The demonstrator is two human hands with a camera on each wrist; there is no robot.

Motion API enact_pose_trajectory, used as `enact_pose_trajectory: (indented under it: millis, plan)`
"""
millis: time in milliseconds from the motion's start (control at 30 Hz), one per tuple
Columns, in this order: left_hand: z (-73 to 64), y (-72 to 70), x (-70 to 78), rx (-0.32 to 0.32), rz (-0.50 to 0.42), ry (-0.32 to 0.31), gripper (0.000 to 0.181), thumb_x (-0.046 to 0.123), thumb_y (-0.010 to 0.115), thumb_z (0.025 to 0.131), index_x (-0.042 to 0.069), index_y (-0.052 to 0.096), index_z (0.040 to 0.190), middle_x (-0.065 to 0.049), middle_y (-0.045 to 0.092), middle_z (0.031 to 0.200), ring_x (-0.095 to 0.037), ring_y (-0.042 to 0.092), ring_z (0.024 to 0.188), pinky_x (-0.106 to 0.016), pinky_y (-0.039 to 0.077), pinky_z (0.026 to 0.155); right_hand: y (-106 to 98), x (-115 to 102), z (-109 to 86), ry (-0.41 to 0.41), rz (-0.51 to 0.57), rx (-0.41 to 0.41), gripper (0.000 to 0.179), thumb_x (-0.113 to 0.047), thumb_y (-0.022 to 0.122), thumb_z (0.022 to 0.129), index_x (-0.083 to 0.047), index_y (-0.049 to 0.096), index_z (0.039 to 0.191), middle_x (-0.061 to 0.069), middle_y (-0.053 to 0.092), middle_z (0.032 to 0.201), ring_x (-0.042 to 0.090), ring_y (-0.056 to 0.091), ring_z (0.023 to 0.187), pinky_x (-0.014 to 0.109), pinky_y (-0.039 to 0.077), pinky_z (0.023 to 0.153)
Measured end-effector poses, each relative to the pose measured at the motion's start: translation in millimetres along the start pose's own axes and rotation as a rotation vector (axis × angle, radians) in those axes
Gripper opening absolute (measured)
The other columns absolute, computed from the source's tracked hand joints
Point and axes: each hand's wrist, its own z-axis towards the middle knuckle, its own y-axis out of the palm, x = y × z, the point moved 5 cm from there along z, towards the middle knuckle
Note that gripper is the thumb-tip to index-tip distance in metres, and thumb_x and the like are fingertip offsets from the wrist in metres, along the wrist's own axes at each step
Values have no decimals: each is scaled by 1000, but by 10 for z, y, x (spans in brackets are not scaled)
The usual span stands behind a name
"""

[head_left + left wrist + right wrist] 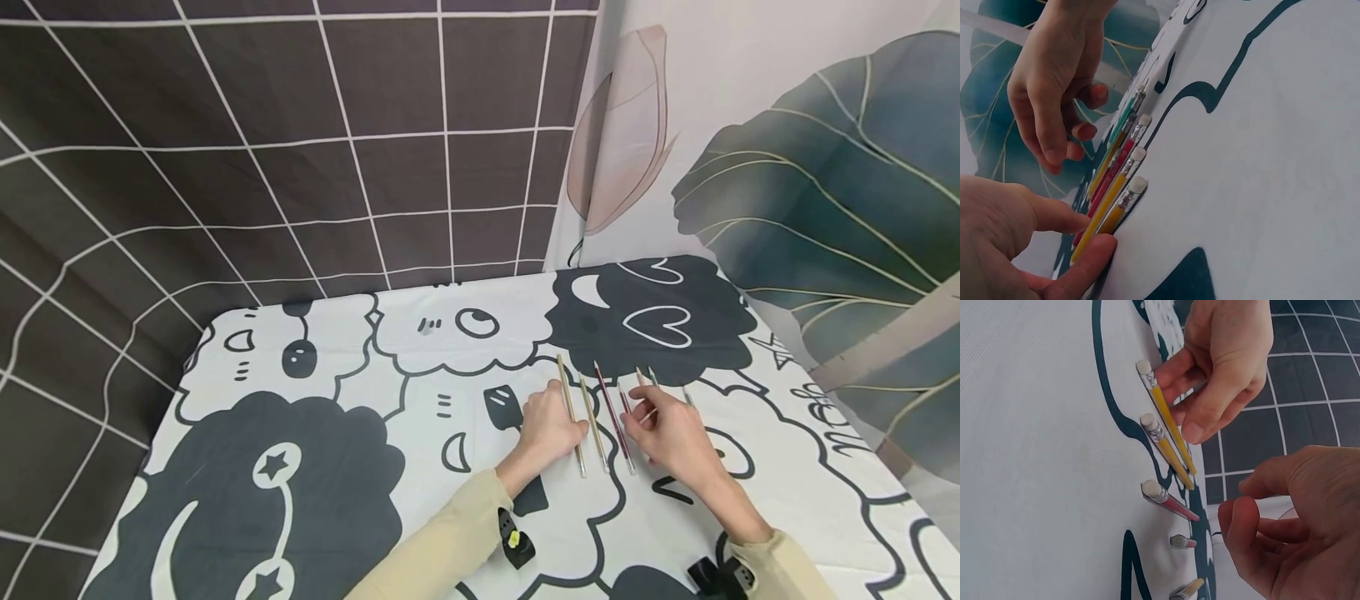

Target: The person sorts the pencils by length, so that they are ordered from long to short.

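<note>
Several pencils lie side by side, erasers towards me. Leftmost is a yellow pencil [580, 460] [1124, 203], pinched between the thumb and forefinger of my left hand [542, 429]. Just right of it lie another yellow pencil [596, 430] and a red pencil [611, 410], spaced slightly apart. My right hand [673, 435] hovers over the right part of the row. Its fingers are loosely bent, and the right wrist view shows nothing between them. Behind that hand, a green tip [653, 377] and a greyish one [687, 396] peek out; the rest is hidden.
A white cloth with dark cartoon clouds [322, 475] covers the table. Behind it hangs a dark gridded curtain [285, 100]. A leaf-patterned curtain [817, 167] hangs on the right. Each wrist carries a small black camera [516, 540].
</note>
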Motion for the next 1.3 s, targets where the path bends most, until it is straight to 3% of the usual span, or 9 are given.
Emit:
enact_pose_trajectory:
  millis: [200, 600, 867, 1100, 1300]
  plan:
    - [-15, 19, 9, 35, 60, 4, 43, 14, 88, 66, 1, 60, 95, -11, 63, 73, -28, 65, 70, -35, 51, 61, 36, 33, 4, 53, 14, -40, 29, 5, 73, 79, 10, 63, 107, 4, 61, 74, 7, 53, 50, 27, 42, 40]
    - [1, 35, 24, 60, 115, 31, 41, 14, 88, 66, 0, 61, 93, -11, 60, 71, -29, 65, 68, -36, 52, 61, 92, 83, 11, 128, 33, -90, 29, 4, 71, 81, 11, 62, 108, 5, 61, 74, 10, 55, 52, 27, 43, 41]
    - [14, 51, 22, 27, 94, 51, 38, 8, 84, 67, -6, 61, 94, -13, 59, 68, -25, 63, 62, -32, 49, 53, 128, 95, 17, 178, 52, -116, 28, 2, 72, 82, 10, 62, 107, 3, 61, 72, 9, 53, 44, 27, 42, 42]
    - [13, 64, 38, 4, 108, 30, 36, 6, 83, 66, -4, 61, 93, -14, 60, 70, -26, 63, 63, -32, 50, 53, 170, 112, 14, 222, 77, -144, 30, 1, 70, 82, 11, 60, 109, 3, 61, 70, 9, 53, 39, 27, 42, 41]
    - [12, 83, 45, -2, 142, 13, 43, 8, 82, 68, -10, 61, 101, -17, 61, 71, -26, 64, 63, -32, 50, 53, 181, 81, 34, 223, 14, -147, 28, -1, 73, 81, 11, 62, 104, 1, 58, 66, 11, 52, 49, 28, 40, 45]
